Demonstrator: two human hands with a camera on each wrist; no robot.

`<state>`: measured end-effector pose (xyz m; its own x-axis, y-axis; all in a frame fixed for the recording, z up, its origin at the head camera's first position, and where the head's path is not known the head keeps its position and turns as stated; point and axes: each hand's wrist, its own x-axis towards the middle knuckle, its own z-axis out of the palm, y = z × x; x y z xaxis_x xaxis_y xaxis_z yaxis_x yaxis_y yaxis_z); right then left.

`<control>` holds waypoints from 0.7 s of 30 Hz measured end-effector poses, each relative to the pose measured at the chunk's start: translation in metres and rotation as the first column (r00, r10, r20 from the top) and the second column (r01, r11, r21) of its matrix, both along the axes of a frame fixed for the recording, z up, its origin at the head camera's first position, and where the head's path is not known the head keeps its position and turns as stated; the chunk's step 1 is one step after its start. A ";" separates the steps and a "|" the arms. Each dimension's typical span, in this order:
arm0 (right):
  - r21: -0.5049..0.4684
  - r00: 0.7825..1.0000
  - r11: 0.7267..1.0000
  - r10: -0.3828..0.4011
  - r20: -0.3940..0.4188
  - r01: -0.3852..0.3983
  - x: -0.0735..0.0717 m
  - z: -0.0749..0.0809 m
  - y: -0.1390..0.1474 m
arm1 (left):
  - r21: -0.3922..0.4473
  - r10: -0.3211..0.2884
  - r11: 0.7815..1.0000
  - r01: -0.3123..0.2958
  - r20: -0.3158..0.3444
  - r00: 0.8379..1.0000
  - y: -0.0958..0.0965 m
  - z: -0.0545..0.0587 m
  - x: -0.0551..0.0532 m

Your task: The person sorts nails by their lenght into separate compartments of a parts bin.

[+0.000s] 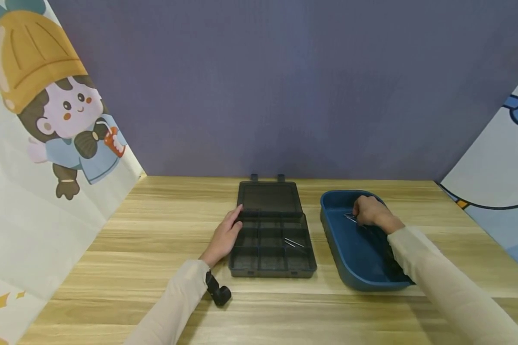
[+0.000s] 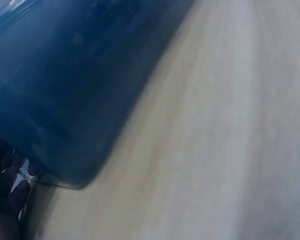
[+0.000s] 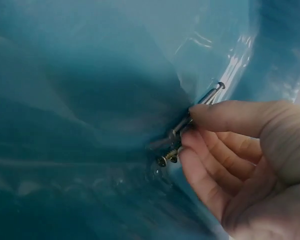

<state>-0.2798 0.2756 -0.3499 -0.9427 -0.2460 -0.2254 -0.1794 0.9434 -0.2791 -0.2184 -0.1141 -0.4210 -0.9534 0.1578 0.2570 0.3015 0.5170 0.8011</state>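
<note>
As my right hand (image 1: 368, 210) is pinching slanting nails (image 3: 210, 94), one head (image 3: 221, 85) is pointing upper-right in that wrist view. My straight-fingered left hand (image 1: 224, 236) is touching the box (image 1: 273, 273).

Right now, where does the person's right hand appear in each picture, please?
Head: right hand, right of centre, in the far part of the blue tray.
Left wrist: not in it.
Right wrist: right hand, lower right, pinching metal pieces.
Shared landmark, head and right wrist: blue tray.

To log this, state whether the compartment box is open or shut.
Open: the compartment box has its lid folded back behind it.
</note>
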 end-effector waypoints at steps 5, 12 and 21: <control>0.015 1.000 1.000 -0.017 0.004 0.016 -0.001 -0.002 -0.004 | 0.003 0.002 1.000 -0.003 0.021 1.000 0.000 0.001 0.001; 0.029 1.000 0.999 -0.025 -0.006 0.025 -0.002 -0.003 -0.006 | 0.010 0.006 1.000 -0.006 0.034 0.999 -0.001 0.002 0.002; 0.030 1.000 0.999 -0.020 -0.001 0.020 -0.004 -0.004 -0.006 | 0.007 0.007 1.000 -0.007 0.032 0.999 0.000 0.002 0.000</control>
<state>-0.2834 0.2697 -0.3540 -0.9477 -0.2197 -0.2315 -0.1603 0.9549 -0.2501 -0.2180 -0.1144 -0.4185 -0.9623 0.1498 0.2272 0.2721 0.5133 0.8139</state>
